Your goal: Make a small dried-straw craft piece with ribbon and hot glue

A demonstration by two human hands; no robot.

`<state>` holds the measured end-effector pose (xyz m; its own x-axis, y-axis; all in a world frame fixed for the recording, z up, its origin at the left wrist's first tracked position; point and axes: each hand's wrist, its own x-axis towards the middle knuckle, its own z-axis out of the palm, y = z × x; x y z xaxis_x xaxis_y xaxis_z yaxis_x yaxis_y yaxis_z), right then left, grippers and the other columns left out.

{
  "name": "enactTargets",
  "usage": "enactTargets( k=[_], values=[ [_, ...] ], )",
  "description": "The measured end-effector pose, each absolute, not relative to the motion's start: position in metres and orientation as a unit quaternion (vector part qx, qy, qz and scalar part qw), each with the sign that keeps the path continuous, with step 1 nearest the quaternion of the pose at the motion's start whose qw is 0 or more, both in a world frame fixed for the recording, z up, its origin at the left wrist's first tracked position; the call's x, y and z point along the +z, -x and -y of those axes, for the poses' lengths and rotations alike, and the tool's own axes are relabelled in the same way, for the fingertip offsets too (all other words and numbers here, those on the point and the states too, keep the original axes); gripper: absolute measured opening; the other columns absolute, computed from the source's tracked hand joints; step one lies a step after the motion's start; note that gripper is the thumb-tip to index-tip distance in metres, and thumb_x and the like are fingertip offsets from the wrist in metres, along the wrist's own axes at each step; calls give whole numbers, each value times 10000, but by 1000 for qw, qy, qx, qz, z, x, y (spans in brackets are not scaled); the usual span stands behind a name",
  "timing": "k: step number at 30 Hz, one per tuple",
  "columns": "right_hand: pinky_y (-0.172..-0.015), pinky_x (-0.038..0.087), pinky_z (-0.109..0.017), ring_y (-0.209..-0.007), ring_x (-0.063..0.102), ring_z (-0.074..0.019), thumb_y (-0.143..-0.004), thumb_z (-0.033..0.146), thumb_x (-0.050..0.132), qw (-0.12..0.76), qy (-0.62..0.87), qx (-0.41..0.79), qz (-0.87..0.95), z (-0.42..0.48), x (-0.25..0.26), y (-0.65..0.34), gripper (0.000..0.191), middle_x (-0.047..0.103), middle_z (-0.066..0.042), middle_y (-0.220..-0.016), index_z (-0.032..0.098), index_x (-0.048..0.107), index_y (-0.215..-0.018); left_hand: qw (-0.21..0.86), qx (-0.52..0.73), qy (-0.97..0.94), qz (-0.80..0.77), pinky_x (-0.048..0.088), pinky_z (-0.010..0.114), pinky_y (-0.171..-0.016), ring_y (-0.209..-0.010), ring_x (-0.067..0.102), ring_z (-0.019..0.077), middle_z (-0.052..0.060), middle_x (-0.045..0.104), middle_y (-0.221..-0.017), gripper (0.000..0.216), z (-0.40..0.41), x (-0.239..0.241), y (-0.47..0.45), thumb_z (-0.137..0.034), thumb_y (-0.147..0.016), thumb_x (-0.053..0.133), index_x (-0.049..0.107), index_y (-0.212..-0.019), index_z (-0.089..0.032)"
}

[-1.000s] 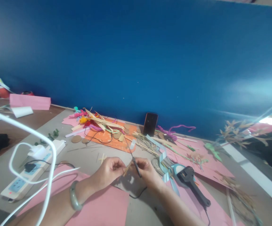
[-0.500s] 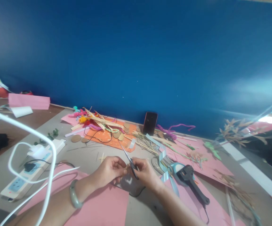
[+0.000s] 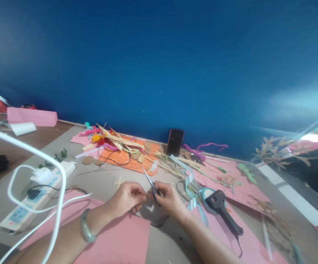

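Scissors: small, blades angled up-left, gripped in the closed right hand above the grey table. Left hand: fingertips pinched on something too small to tell, touching the blades. Near right: black glue gun, blue ribbon. Left: power strip.

Both forearms are bare, without sleeves; a smooth, rounded grey-green stone bangle circles the left wrist.
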<state>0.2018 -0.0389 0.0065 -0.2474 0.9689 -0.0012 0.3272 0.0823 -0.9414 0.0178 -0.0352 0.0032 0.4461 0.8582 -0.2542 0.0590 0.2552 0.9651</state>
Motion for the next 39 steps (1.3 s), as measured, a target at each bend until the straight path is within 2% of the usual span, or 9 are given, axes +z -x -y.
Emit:
enactTargets(
  k=[5, 12, 17, 21, 27, 32, 39],
  values=[
    [-562, 371, -217, -593, 505, -114, -667, 99, 537, 339, 500, 463, 649, 39, 6, -202, 128, 570, 26, -601, 163, 576, -563, 701, 266, -506, -426, 415, 188, -336, -349, 501, 91, -26, 557, -446, 297, 36, 6, -19, -407, -680, 695, 595, -731, -132],
    [-536, 347, -214, -557, 449, -104, -680, 138, 549, 348, 499, 456, 649, 39, 6, -201, 140, 522, 35, -561, 172, 545, -544, 748, 268, -480, -373, 475, 224, -372, -404, 574, 128, 11, 620, -512, 316, 35, -2, -18, -419, -690, 703, 562, -754, -143],
    [-530, 335, -219, -552, 415, -106, -699, 181, 540, 369, 500, 436, 651, 38, 2, -201, 161, 480, 32, -559, 182, 506, -541, 739, 279, -480, -382, 466, 220, -380, -402, 566, 124, 0, 615, -503, 345, 34, -1, -18, -449, -687, 710, 543, -772, -158],
    [-555, 336, -235, -567, 410, -116, -721, 211, 537, 374, 516, 367, 677, 36, 4, -204, 185, 444, 34, -574, 192, 468, -550, 706, 339, -482, -394, 447, 194, -408, -414, 557, 105, -3, 615, -508, 308, 29, 2, -17, -433, -725, 680, 541, -739, -159],
    [-669, 366, -286, -648, 466, -150, -665, 204, 623, 302, 518, 238, 764, 36, 12, -206, 191, 512, 24, -652, 205, 434, -634, 658, 417, -474, -410, 472, 206, -485, -496, 581, 113, 4, 621, -554, 199, 24, 14, -14, -337, -758, 637, 586, -721, -148],
    [-686, 383, -297, -677, 505, -167, -666, 293, 692, 236, 523, 189, 797, 37, 14, -206, 223, 569, 10, -692, 203, 489, -682, 625, 467, -467, -416, 502, 228, -543, -570, 610, 130, 0, 620, -599, 218, 22, 12, -14, -358, -744, 646, 601, -702, -149],
    [-694, 361, -295, -675, 509, -164, -699, 327, 683, 187, 520, 158, 819, 38, 13, -205, 222, 602, 2, -707, 207, 496, -687, 604, 496, -461, -421, 525, 242, -561, -554, 610, 125, -17, 614, -589, 106, 20, 4, -15, -254, -732, 617, 579, -722, -156]
  ],
)
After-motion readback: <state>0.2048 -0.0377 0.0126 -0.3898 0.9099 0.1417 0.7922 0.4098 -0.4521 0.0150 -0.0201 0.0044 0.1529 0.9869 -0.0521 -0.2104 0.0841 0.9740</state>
